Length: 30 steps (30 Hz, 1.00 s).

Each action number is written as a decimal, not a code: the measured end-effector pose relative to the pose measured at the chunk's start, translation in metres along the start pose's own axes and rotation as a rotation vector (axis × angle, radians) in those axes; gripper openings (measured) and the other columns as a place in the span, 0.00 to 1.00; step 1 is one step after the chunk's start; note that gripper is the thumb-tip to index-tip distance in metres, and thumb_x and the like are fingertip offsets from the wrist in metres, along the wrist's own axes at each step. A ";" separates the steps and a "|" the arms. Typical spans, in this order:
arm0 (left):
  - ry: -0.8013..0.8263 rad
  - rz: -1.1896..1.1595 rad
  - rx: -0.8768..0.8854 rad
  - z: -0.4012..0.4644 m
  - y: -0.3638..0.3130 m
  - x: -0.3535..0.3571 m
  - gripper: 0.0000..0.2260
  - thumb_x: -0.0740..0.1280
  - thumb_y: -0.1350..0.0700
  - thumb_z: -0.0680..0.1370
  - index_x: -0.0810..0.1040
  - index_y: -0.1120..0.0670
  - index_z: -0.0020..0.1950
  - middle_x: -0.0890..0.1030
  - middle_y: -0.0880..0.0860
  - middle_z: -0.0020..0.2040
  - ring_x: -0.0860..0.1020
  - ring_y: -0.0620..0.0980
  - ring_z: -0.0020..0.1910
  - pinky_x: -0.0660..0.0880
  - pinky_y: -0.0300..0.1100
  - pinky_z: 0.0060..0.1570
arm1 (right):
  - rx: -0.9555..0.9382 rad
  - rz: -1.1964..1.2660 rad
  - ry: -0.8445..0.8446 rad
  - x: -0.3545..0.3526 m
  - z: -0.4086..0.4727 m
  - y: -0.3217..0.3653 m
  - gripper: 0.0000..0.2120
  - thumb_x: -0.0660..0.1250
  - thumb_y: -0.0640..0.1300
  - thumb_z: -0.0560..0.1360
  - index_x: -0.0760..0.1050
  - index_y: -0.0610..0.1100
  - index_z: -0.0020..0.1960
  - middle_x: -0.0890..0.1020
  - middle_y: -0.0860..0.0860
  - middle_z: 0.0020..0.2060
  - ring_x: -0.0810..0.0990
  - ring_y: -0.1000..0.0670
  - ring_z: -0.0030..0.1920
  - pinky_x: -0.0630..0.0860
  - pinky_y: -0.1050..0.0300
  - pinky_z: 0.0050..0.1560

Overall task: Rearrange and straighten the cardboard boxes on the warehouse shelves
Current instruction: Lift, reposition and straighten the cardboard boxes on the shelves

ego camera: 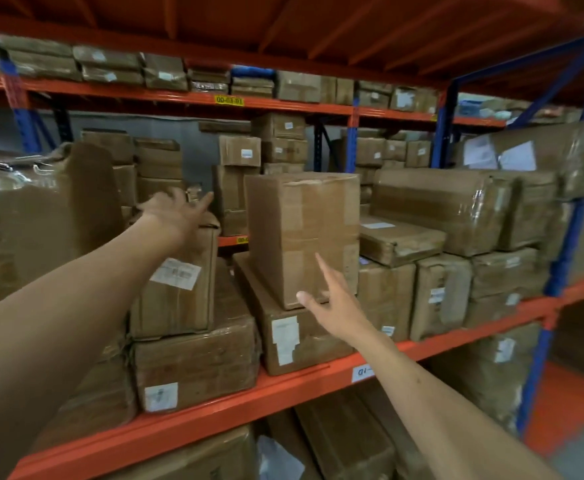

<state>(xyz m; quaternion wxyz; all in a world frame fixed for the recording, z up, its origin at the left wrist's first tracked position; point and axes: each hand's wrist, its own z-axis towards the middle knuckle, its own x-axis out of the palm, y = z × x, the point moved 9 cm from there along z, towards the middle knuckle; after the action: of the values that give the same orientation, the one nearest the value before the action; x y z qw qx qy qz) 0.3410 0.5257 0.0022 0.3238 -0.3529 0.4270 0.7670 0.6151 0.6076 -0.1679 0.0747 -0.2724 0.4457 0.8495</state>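
Reaching with both hands, I see my left hand point(176, 209) open over the labelled box point(176, 278) and my right hand point(332, 303) open, empty, before the upright box point(302, 237) near the shelf point(235, 400) front edge; I'd grip both sides and square it.

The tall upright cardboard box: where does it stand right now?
In the head view, the tall upright box stands mid-shelf on a flat labelled box, between the left hand and right hand.
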 end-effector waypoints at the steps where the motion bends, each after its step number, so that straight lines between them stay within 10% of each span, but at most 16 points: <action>1: -0.036 -0.038 0.018 0.003 -0.014 -0.012 0.54 0.68 0.28 0.70 0.35 0.40 0.81 0.57 0.65 0.80 0.68 0.69 0.71 0.74 0.62 0.63 | 0.027 0.026 -0.034 -0.010 0.000 -0.009 0.41 0.69 0.67 0.76 0.43 0.80 0.75 0.53 0.59 0.82 0.71 0.50 0.74 0.73 0.48 0.68; 13: -0.062 -0.568 0.149 0.072 -0.152 -0.065 0.59 0.77 0.30 0.61 0.26 0.19 0.64 0.31 0.57 0.80 0.43 0.72 0.79 0.54 0.72 0.72 | -0.038 0.097 -0.085 -0.075 0.081 -0.077 0.54 0.76 0.74 0.65 0.39 0.81 0.75 0.38 0.49 0.83 0.51 0.34 0.81 0.61 0.26 0.71; 20: -0.184 -0.896 0.084 0.096 -0.151 -0.052 0.47 0.82 0.40 0.63 0.56 0.24 0.73 0.58 0.52 0.78 0.54 0.62 0.78 0.62 0.64 0.74 | -0.157 0.128 0.046 -0.056 0.128 -0.101 0.65 0.82 0.64 0.65 0.30 0.76 0.76 0.48 0.51 0.84 0.55 0.45 0.81 0.62 0.33 0.72; 25: -0.269 -0.988 0.021 0.084 -0.152 -0.062 0.38 0.83 0.47 0.64 0.69 0.38 0.70 0.69 0.49 0.66 0.69 0.50 0.63 0.74 0.50 0.63 | -0.229 0.202 0.036 -0.058 0.123 -0.098 0.62 0.80 0.54 0.71 0.31 0.76 0.76 0.50 0.52 0.84 0.55 0.53 0.79 0.66 0.73 0.63; 30: -0.282 -0.994 -0.026 0.058 -0.157 -0.074 0.33 0.82 0.51 0.67 0.72 0.42 0.68 0.67 0.53 0.71 0.68 0.57 0.69 0.73 0.53 0.62 | -0.247 0.120 0.032 -0.072 0.096 -0.082 0.56 0.75 0.54 0.76 0.29 0.78 0.74 0.55 0.47 0.83 0.60 0.49 0.79 0.66 0.44 0.75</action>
<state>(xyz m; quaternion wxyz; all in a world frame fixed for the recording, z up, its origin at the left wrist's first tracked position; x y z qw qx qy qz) 0.4913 0.6289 0.0183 0.6990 -0.4104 0.1506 0.5659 0.6672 0.7410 -0.1448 -0.0176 -0.2658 0.3544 0.8964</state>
